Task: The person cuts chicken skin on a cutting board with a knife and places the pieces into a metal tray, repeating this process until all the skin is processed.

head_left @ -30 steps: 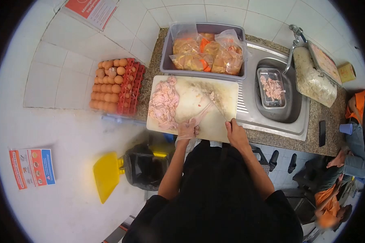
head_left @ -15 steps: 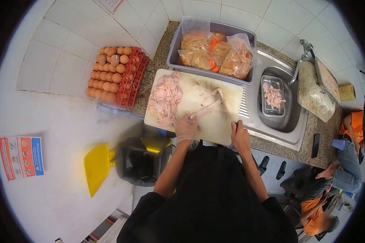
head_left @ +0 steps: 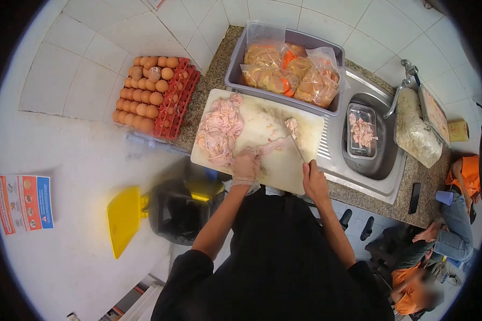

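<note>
White tiled walls meet a speckled stone counter above a pale tiled floor

From my seat I count two hands at work, one left hand and one right hand, with one knife, one cutting board, one pile of pale skin and one stretched strip. I get one grey tub with at least three filled bags, one sink basin, one clear tray, one faucet, one phone, one blue cup and two dark sandals. The eggs run past twenty; overlap stops me fixing an exact number, and I can't tally their stacked red trays either.
</note>
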Tool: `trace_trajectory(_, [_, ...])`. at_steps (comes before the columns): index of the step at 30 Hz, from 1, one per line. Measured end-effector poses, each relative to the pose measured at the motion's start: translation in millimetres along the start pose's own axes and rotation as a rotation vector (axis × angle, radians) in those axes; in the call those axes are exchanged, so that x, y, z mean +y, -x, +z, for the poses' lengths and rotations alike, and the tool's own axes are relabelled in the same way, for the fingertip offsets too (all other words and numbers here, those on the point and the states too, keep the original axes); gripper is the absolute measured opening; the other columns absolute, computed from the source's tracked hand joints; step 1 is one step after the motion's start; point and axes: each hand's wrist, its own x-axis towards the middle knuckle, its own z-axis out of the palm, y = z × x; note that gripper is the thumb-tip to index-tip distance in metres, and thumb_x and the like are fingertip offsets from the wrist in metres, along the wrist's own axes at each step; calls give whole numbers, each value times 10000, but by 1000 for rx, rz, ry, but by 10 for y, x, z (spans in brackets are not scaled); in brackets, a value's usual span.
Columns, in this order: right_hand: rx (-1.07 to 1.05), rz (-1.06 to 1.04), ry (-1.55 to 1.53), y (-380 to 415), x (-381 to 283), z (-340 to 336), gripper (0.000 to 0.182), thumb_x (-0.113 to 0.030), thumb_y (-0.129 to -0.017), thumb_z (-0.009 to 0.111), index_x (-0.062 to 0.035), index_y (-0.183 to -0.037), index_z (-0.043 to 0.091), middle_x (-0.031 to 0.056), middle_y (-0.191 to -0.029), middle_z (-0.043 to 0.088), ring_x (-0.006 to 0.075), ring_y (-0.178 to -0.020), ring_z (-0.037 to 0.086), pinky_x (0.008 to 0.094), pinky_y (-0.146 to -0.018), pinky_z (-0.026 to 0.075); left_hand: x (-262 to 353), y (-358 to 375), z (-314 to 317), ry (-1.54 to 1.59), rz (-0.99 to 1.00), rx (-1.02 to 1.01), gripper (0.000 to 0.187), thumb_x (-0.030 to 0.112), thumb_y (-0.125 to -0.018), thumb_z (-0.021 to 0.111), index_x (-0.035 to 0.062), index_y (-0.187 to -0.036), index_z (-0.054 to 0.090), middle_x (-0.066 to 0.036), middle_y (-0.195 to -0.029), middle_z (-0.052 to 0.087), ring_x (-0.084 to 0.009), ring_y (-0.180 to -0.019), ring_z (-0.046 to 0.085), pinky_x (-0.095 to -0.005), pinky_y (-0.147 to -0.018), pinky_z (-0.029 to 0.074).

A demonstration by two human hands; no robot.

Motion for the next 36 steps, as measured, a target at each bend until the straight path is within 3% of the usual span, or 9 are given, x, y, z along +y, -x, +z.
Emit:
trace_trajectory(1, [-24,6,-9,46,-30,13,327,-344,-1081,449,-21,-1055,493,343,-787,641,573,-780,618,661,-695,455,17,-21,-14,-1,-39,-40,135,152,-793,733,61,-891,716,-129,-951,684,-346,-901,673,-447,-728,554])
trace_trajectory(4, [-86,-61,-79,299,-111,197,308,-314,-1087,429,-13,-1050,479,347,-794,637,580,-790,609,657,-697,450,21,-108,31,133,170,196,132,156,-796,734,51,-873,712,-131,-909,679,-349,-870,669,-449,-729,549])
trace_trajectory(7, [-159,2,-157,409,-153,418,304,-305,-1092,410,-10,-1052,472,350,-788,630,581,-791,605,652,-699,447,-6,-181,72,89,229,104,136,148,-784,746,57,-880,713,-129,-933,675,-345,-870,664,-441,-743,545])
trace_trajectory(10, [-80,3,-136,334,-209,564,285,-283,-1090,416,-6,-1051,471,346,-780,629,581,-780,605,653,-687,450,68,-221,-20,135,195,-97,146,102,-907,582,22,-933,700,-143,-1009,681,-363,-939,665,-456,-794,546])
trace_trajectory(16, [-7,-10,-112,-214,-505,743,304,-300,-1080,454,0,-1043,489,349,-768,637,579,-755,613,657,-658,456,114,-366,-104,273,326,-113,167,16,-841,591,15,-967,700,-166,-964,677,-377,-927,663,-445,-807,545])
trace_trajectory(21, [14,-46,-95,-637,-788,711,314,-318,-1072,479,-7,-1037,503,350,-754,635,581,-739,613,656,-637,457,115,-388,-82,280,241,-184,200,19,-848,571,14,-1002,699,-181,-980,686,-400,-938,666,-458,-822,545])
trace_trajectory(25, [12,-44,-108,-260,-483,672,295,-309,-1071,481,-16,-1046,502,335,-753,637,576,-718,609,651,-618,452,66,-378,47,248,203,-134,179,34,-853,585,34,-971,720,-178,-945,691,-380,-913,677,-454,-806,549])
trace_trajectory(31, [103,82,-18,114,-50,256,259,-286,-1069,486,-28,-1053,493,330,-765,632,571,-718,604,639,-599,440,-44,-308,119,292,211,-190,210,114,-899,565,78,-1017,734,-147,-1048,685,-348,-968,654,-449,-863,533])
trace_trajectory(36, [106,52,-12,233,-171,230,244,-273,-1072,475,-29,-1061,481,339,-774,627,576,-721,602,645,-601,430,0,-322,97,171,242,-163,178,101,-869,607,94,-993,734,-100,-1006,665,-314,-950,648,-435,-856,528])
